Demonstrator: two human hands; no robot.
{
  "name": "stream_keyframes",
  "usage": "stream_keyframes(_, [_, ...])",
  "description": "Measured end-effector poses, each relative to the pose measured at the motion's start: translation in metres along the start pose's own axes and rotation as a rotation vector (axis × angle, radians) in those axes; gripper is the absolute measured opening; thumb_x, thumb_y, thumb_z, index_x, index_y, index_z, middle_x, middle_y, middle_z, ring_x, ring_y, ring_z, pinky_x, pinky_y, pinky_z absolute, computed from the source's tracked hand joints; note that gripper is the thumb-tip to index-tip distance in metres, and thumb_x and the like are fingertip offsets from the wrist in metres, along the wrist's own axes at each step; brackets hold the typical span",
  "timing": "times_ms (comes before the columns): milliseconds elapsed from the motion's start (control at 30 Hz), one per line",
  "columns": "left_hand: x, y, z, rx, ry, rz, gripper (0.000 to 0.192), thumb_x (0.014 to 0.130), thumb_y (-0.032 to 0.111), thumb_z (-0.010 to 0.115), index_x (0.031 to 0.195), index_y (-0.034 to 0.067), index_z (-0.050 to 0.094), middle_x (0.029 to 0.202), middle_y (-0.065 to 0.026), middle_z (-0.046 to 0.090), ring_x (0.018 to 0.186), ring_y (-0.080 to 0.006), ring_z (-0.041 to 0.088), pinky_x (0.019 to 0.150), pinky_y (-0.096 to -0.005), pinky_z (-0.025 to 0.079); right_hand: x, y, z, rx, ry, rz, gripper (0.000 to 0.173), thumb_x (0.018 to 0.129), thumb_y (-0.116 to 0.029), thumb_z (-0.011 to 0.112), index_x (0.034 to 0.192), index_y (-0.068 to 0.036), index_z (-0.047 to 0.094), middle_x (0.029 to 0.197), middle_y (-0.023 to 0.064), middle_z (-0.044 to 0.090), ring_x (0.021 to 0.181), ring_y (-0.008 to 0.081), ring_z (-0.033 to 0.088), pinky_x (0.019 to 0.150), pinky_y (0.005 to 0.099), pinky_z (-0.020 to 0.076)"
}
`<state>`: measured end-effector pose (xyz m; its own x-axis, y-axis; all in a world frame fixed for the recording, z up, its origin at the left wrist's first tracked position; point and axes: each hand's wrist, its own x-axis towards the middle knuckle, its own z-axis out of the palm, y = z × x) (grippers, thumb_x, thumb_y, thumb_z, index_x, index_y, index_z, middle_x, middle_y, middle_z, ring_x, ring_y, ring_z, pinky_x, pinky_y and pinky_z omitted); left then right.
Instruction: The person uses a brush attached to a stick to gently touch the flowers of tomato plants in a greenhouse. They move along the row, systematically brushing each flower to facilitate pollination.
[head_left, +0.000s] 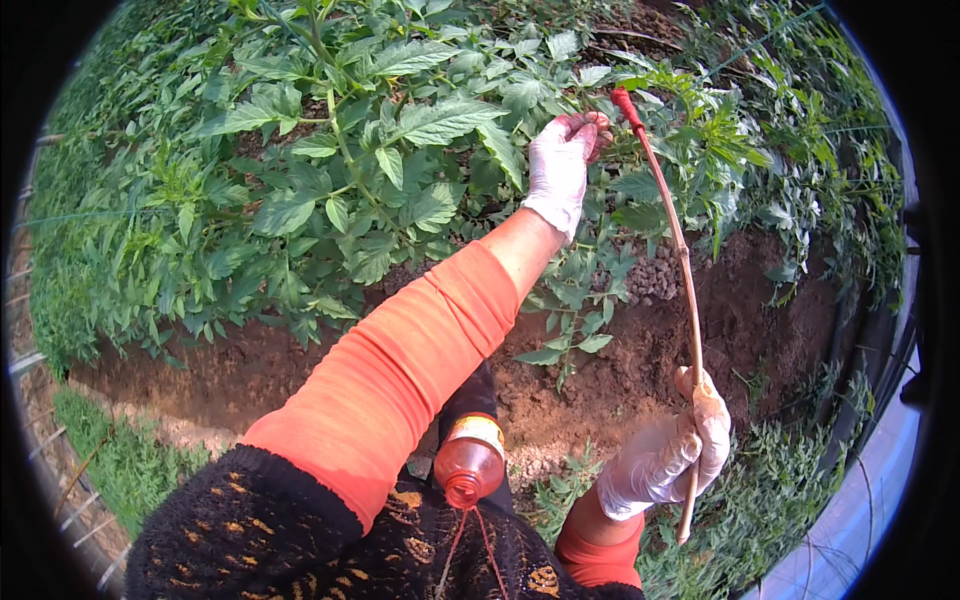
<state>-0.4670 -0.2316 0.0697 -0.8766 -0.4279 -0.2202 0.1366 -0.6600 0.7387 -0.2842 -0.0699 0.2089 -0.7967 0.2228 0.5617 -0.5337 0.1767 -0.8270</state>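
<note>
My left hand, in a thin white glove with red-stained fingers, reaches into the leafy tomato plants. Its thumb and fingers are bent together among the stems; whatever lies between them is hidden. My right hand, also gloved, grips a long thin wooden stick near its lower end. The stick stands nearly upright, and its red wrapped tip is just right of my left fingertips. In front of my body a clear plastic bottle hangs from a cord, with its uncapped, red-coated mouth facing me.
Bare brown soil slopes between the plant row and me. One leafy shoot droops over it. Thin green strings cross above the plants. Blue-white plastic sheeting curves along the right edge, with more low greenery beside it.
</note>
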Motion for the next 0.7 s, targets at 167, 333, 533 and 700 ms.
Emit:
stream_keyframes(167, [0.003,0.0,0.0,0.077,-0.018,0.04,0.01,0.091,0.003,0.052,0.098,0.003,0.06,0.089,-0.0028,0.064,0.072,-0.0085,0.057,0.064,-0.021,0.044,0.001,0.003,-0.001,-0.018,-0.122,0.052,0.027,0.092,-0.028,0.057,0.099,-0.002,0.061,0.091,0.0194,0.061,0.082,0.0318,0.061,0.075,0.0443,0.0526])
stream_keyframes(333, [0.001,0.004,0.002,0.026,0.004,0.005,0.011,0.091,0.002,0.051,0.099,0.003,0.059,0.091,-0.003,0.064,0.075,-0.0095,0.059,0.069,-0.0224,0.047,0.0,0.005,0.005,0.022,-0.039,0.021,0.025,0.093,-0.026,0.056,0.1,-0.003,0.062,0.093,0.0201,0.061,0.085,0.0333,0.061,0.076,0.0439,0.0523])
stream_keyframes(533, [0.005,0.003,0.0,0.056,0.013,0.022,0.014,0.09,-0.001,0.051,0.101,0.002,0.059,0.092,-0.0043,0.065,0.078,-0.0109,0.06,0.071,-0.0231,0.048,0.001,-0.005,0.005,0.127,-0.139,0.028,0.023,0.092,-0.026,0.056,0.091,-0.003,0.06,0.073,0.0114,0.057,0.061,0.0204,0.052,0.06,0.033,0.0477])
stream_keyframes(700, [0.009,-0.002,-0.004,-0.027,0.003,0.046,0.015,0.088,-0.001,0.053,0.101,0.002,0.059,0.092,-0.0047,0.066,0.078,-0.0114,0.061,0.07,-0.0229,0.049,0.0,0.001,0.016,0.082,-0.124,0.059,0.022,0.093,-0.024,0.055,0.09,-0.003,0.06,0.075,0.0113,0.056,0.063,0.0193,0.051,0.06,0.0303,0.0443])
